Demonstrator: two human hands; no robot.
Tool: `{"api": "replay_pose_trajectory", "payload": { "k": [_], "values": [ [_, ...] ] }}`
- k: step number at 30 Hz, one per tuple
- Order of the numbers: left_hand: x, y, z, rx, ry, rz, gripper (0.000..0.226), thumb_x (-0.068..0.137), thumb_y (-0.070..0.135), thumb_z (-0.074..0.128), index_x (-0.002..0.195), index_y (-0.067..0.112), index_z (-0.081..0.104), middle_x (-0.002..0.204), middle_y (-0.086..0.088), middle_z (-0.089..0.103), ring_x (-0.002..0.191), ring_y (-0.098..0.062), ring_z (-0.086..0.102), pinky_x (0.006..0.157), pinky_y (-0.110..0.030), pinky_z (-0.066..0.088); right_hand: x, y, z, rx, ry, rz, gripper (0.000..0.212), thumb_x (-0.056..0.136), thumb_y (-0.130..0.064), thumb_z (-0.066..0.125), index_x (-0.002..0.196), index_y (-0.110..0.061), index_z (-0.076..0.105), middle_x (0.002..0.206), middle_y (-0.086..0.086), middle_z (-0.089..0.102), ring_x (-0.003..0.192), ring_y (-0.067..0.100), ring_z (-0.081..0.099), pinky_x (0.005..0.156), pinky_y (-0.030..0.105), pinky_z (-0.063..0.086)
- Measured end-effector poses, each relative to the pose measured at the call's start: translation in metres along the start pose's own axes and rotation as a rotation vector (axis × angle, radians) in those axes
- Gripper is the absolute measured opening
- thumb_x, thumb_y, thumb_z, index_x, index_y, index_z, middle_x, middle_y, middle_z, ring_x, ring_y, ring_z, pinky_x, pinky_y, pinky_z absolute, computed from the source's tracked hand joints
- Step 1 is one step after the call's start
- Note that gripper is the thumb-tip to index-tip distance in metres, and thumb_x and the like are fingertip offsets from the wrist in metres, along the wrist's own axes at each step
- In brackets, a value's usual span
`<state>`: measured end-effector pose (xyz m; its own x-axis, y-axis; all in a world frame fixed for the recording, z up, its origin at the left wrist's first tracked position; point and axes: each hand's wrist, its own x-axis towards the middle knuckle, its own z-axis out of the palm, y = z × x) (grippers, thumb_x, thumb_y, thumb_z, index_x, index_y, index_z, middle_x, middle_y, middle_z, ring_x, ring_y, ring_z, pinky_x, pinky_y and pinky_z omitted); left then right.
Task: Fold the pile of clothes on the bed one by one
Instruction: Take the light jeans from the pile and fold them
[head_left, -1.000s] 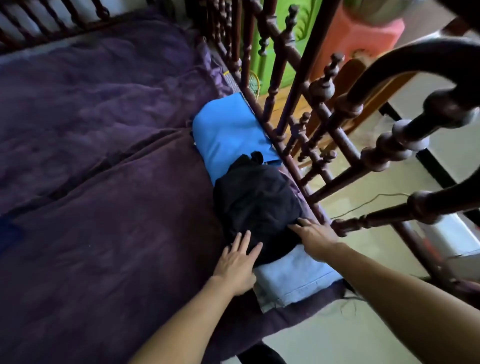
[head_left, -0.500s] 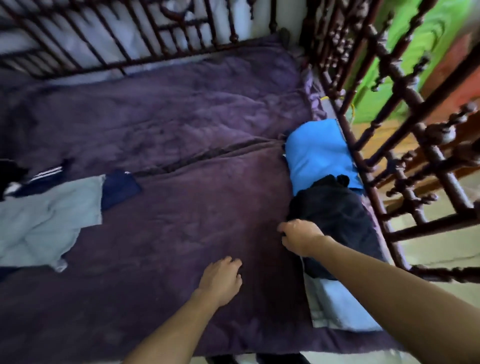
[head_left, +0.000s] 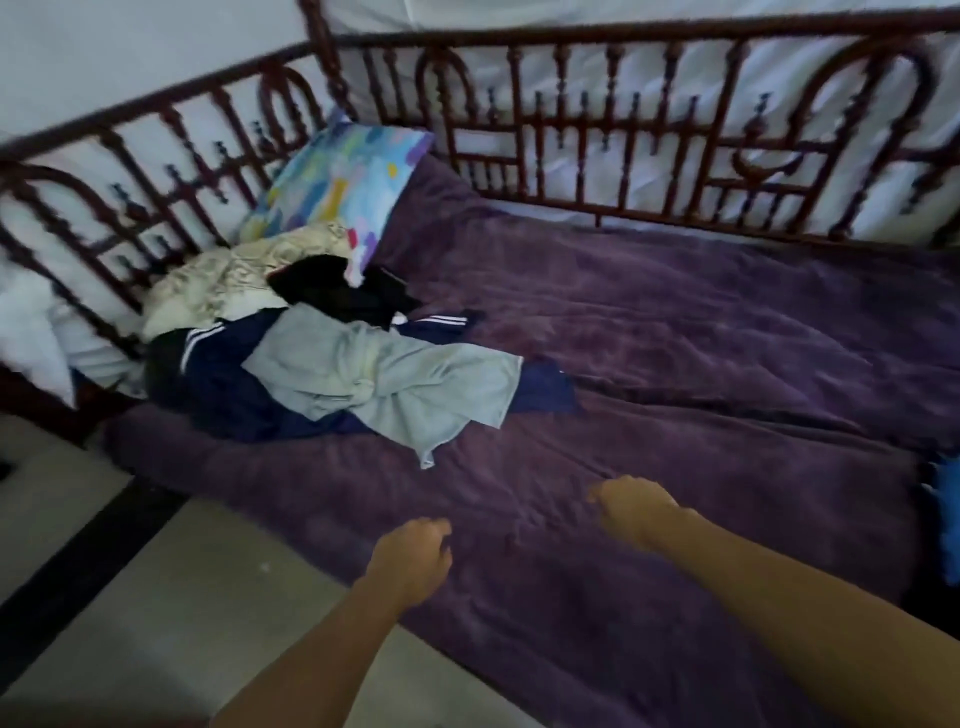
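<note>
A pile of unfolded clothes lies at the left end of the bed: a grey garment (head_left: 395, 379) on top of a navy one with white stripes (head_left: 218, 384), a black piece (head_left: 337, 291) and a cream cloth (head_left: 228, 280) behind them. Both hands hover over the purple bed cover (head_left: 675, 364) near its front edge, well to the right of the pile. My left hand (head_left: 410, 558) and my right hand (head_left: 634, 509) hang with loosely curled fingers and hold nothing. A sliver of the folded blue garment (head_left: 948, 499) shows at the far right edge.
A colourful pillow (head_left: 343, 176) leans in the back left corner against the dark red wooden railing (head_left: 597, 130) that runs round the back and left of the bed. Tiled floor (head_left: 156, 597) lies at the lower left, below the bed's front edge.
The view has swung left from the folded stack to the pile of clothes. Both hands have left the black folded garment and moved left over the bare cover.
</note>
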<state>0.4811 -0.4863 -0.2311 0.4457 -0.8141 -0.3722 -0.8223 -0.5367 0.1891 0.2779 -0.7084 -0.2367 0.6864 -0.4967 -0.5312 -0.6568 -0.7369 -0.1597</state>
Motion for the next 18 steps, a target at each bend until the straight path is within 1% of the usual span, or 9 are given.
{"api": "replay_pose_trajectory", "payload": {
  "k": [4,8,11,15,18],
  "values": [
    [-0.001,-0.107,-0.031,-0.034,0.039,-0.08,0.033,0.092,0.031,0.046,0.121,0.022,0.058,0.122,0.001,0.06,0.113,-0.02,0.056,0.093,-0.033,0.045,0.061,-0.096,-0.012,0.013,-0.025,-0.03,0.035,0.094,-0.032,0.045,0.123,-0.019,0.059,0.13,0.008,0.058,0.117,0.029,0.055,0.094,0.034,0.045],
    [0.003,-0.193,-0.062,-0.048,0.039,-0.138,0.03,0.092,0.029,0.045,0.118,0.02,0.058,0.118,-0.002,0.06,0.109,-0.02,0.057,0.092,-0.033,0.046,0.113,-0.185,-0.027,0.057,-0.04,-0.079,0.039,0.094,-0.04,0.047,0.129,-0.024,0.055,0.136,0.005,0.053,0.123,0.027,0.05,0.1,0.034,0.042],
    [0.01,-0.24,-0.078,-0.068,0.03,-0.182,0.031,0.093,0.028,0.046,0.121,0.021,0.057,0.12,-0.002,0.059,0.11,-0.02,0.057,0.093,-0.031,0.045,0.15,-0.241,-0.039,0.074,-0.048,-0.137,0.037,0.089,-0.039,0.05,0.123,-0.027,0.059,0.131,0.004,0.057,0.118,0.028,0.054,0.095,0.035,0.045],
    [0.024,-0.291,-0.087,-0.09,0.022,-0.199,0.033,0.097,0.026,0.043,0.128,0.016,0.052,0.127,-0.004,0.055,0.117,-0.019,0.053,0.098,-0.028,0.037,0.208,-0.294,-0.054,0.071,-0.05,-0.174,0.036,0.089,-0.041,0.05,0.123,-0.032,0.058,0.129,0.002,0.058,0.117,0.027,0.055,0.093,0.035,0.045],
    [0.039,-0.328,-0.091,-0.117,-0.014,-0.23,0.035,0.097,0.026,0.043,0.13,0.016,0.05,0.129,-0.005,0.055,0.118,-0.02,0.052,0.1,-0.028,0.037,0.263,-0.32,-0.058,0.094,-0.068,-0.176,0.034,0.091,-0.042,0.049,0.121,-0.027,0.059,0.129,0.003,0.058,0.117,0.027,0.055,0.091,0.034,0.044]
  ]
}}
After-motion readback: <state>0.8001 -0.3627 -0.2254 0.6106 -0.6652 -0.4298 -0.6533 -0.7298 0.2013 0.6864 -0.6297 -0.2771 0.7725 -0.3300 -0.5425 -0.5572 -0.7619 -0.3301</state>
